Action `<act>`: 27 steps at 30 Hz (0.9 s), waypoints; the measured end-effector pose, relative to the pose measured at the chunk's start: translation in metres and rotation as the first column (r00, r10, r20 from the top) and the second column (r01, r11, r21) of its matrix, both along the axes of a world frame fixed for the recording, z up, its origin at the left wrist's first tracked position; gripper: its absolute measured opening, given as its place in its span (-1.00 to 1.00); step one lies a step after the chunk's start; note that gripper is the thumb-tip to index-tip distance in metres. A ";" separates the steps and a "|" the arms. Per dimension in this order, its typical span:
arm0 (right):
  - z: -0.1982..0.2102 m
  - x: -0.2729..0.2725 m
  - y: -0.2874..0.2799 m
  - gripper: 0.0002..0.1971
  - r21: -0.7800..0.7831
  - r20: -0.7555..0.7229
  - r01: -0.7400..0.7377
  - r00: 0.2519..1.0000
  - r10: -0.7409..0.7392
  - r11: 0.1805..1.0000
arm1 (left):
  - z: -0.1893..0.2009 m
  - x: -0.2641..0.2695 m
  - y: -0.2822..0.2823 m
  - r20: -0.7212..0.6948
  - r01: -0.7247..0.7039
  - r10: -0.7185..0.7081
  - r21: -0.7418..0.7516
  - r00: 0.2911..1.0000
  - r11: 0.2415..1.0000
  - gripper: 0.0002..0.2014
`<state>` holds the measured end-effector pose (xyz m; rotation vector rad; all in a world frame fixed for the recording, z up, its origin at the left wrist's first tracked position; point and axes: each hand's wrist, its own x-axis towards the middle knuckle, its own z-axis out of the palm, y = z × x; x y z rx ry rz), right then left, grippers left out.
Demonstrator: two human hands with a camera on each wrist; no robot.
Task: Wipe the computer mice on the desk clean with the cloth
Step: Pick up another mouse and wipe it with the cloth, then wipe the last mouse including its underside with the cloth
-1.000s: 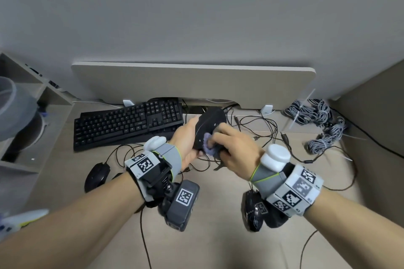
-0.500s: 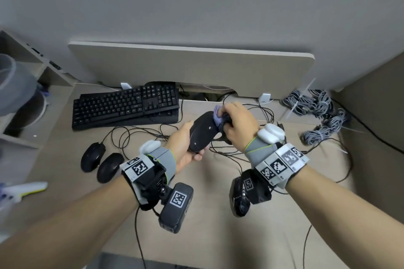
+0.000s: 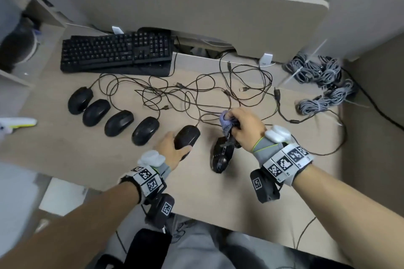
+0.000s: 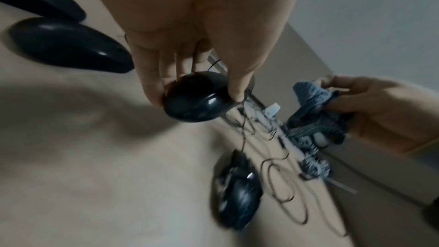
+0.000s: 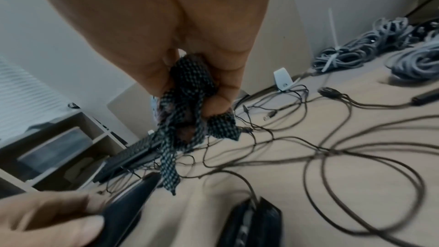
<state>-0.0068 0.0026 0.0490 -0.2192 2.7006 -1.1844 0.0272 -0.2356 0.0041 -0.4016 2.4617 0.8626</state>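
Note:
My left hand (image 3: 175,148) grips a black wired mouse (image 3: 187,136) by its sides, low at the right end of a row of several black mice (image 3: 119,122). In the left wrist view the fingers and thumb pinch this mouse (image 4: 197,99); whether it touches the desk I cannot tell. My right hand (image 3: 242,129) holds the bunched blue-grey cloth (image 3: 226,122) just above a black gaming mouse (image 3: 220,155) lying on the desk. The cloth (image 5: 190,110) hangs from the curled fingers, apart from both mice.
A black keyboard (image 3: 115,52) lies at the back left. Tangled thin mouse cables (image 3: 207,91) cover the middle of the desk (image 3: 87,155). Grey cable bundles (image 3: 321,81) sit at the back right. A beige panel (image 3: 185,11) stands behind, shelves at far left.
The left hand has brought the mouse down from mid-air to the end of the row. The right hand with the cloth has come off that mouse and moved right, over the gaming mouse.

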 end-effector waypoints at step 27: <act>-0.031 0.051 0.061 -0.70 0.125 0.111 0.146 0.981 -0.160 0.981 | -0.054 0.040 0.102 0.017 0.307 -0.311 -0.223 0.950 0.925 -0.05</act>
